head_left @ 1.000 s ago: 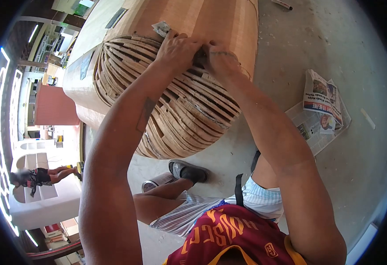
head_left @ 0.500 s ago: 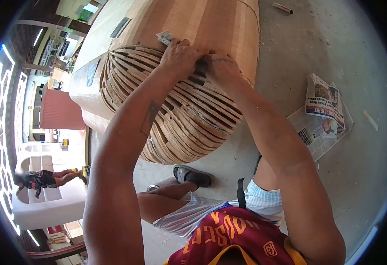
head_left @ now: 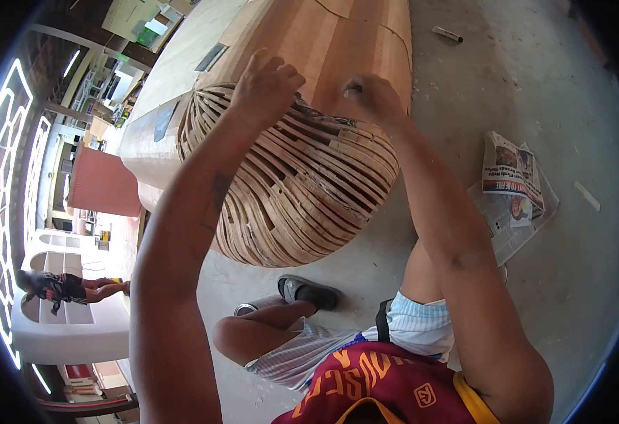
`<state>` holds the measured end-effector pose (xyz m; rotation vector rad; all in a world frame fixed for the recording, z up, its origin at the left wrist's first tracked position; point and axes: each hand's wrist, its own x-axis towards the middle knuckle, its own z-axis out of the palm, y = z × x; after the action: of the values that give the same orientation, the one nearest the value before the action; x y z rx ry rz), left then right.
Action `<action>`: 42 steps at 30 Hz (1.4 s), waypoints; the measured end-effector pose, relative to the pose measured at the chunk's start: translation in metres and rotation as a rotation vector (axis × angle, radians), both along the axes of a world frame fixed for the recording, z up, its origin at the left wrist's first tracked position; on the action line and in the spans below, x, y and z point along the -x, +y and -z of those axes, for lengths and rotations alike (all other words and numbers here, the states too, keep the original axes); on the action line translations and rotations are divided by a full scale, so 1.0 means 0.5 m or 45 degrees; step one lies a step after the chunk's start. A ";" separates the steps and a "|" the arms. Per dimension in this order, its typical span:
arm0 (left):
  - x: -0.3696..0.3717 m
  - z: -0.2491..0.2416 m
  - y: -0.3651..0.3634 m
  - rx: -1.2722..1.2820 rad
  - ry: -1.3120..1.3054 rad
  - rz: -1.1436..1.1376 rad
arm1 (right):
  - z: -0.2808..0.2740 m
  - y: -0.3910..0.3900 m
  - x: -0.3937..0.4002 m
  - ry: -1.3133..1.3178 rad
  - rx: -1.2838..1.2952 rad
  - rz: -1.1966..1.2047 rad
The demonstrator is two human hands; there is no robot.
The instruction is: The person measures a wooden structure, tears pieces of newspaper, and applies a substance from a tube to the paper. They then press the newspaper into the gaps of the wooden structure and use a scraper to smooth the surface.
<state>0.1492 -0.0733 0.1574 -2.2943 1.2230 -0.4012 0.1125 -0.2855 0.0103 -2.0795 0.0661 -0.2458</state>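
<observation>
A large wooden form (head_left: 302, 187) lies before me, its rounded end built of thin curved strips with dark gaps and its body covered in smooth wood sheet (head_left: 337, 42). My left hand (head_left: 267, 85) is raised over the upper edge of the strips with its fingers curled; what it holds, if anything, is hidden. To its right, my right hand (head_left: 374, 100) is closed above the smooth sheet, and a small dark patch shows at its fingertips that I cannot identify. Dark, rough filler-like matter (head_left: 323, 116) runs along the seam between the hands.
Folded newspaper (head_left: 511, 173) lies on the concrete floor (head_left: 458, 92) at the right, near a pale strip (head_left: 587, 196). A small tube (head_left: 448, 34) is farther up. A can (head_left: 260, 305) stands by my foot. Another person (head_left: 69, 288) is at the left, by white shelving (head_left: 76, 339).
My hands were close together on the seam and have now moved apart and lifted. A whitish piece beside my left hand no longer shows. The view has shifted slightly.
</observation>
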 end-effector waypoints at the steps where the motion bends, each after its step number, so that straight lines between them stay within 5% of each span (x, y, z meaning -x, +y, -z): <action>1: -0.005 -0.014 0.006 0.002 0.011 0.012 | -0.008 0.009 0.005 0.046 0.023 -0.071; 7: -0.060 -0.009 0.005 -0.092 0.160 -0.003 | -0.015 0.102 0.003 0.162 0.111 -0.272; 16: -0.066 -0.005 -0.001 -0.224 0.247 0.101 | 0.033 0.132 -0.026 -0.244 0.272 -0.225; 42: -0.065 0.074 0.016 -0.172 0.197 0.064 | -0.015 0.153 -0.034 0.127 0.152 -0.101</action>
<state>0.1816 -0.0655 0.1205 -2.2164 1.3415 -0.1554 0.1297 -0.2088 0.0178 -2.2075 0.0299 -0.0992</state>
